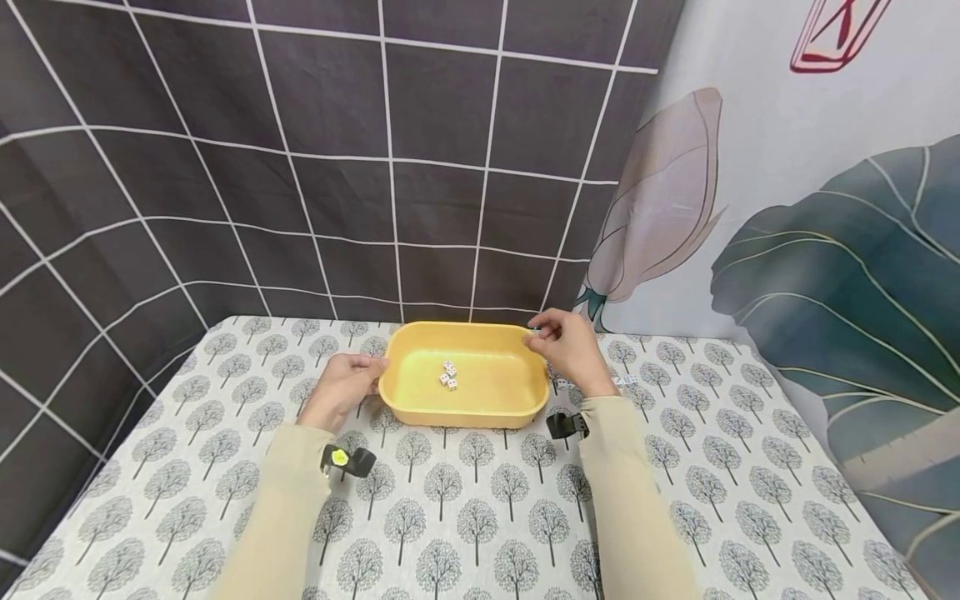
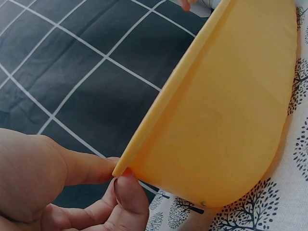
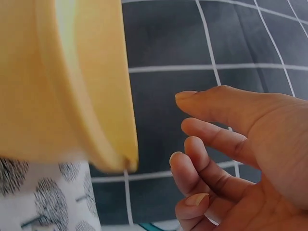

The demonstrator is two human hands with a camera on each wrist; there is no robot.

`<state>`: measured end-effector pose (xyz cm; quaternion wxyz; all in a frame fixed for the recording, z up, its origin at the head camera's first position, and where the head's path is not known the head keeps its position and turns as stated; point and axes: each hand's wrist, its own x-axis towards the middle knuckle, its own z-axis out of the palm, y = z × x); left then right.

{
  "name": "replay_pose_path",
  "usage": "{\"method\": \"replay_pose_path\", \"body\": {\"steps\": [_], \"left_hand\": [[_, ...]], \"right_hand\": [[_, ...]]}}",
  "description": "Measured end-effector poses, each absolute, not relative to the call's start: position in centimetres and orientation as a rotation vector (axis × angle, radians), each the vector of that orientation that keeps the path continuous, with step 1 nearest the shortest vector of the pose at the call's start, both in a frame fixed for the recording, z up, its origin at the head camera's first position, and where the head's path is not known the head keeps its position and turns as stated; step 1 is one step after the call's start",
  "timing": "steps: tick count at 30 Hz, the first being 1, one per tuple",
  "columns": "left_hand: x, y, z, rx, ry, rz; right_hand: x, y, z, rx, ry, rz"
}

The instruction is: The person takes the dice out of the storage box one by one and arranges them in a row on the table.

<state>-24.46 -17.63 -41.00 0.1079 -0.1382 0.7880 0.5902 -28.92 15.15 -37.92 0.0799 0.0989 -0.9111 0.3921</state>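
Note:
A yellow oblong plastic basin (image 1: 465, 417) rests on the tablecloth. Several small white dice (image 1: 448, 375) with coloured pips lie in a cluster on its floor. At the basin's left end, my left hand (image 1: 345, 385) pinches the rim between thumb and fingers; the left wrist view shows the thumb (image 2: 131, 190) just under the lip. Over by the right end is my right hand (image 1: 570, 346), its fingers loosely bent. A gap shows between those fingers (image 3: 185, 173) and the basin wall in the right wrist view, with nothing held.
Some small white-and-blue pieces (image 1: 627, 380) lie on the cloth just right of my right wrist. A tree-print tablecloth (image 1: 472, 517) covers the table. Behind it hangs a dark curtain (image 1: 322, 200) with white grid lines, and a floral-print curtain (image 1: 810, 250) hangs at the right.

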Motion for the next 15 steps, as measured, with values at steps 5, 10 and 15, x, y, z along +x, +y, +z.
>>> {"method": "replay_pose_path", "body": {"steps": [5, 10, 15], "left_hand": [[-24.5, -17.6, -41.1, -0.412, 2.324, 1.728], [-24.6, -17.6, -41.1, -0.411, 2.323, 1.725], [-24.6, -17.6, -41.1, -0.416, 2.322, 1.732]], "right_hand": [[-29.0, 13.7, -38.2, 0.337, -2.720, 1.171], [-28.9, 12.3, -38.6, 0.345, -2.729, 1.166], [-28.8, 11.0, -39.1, 0.389, -2.747, 1.139]]}}
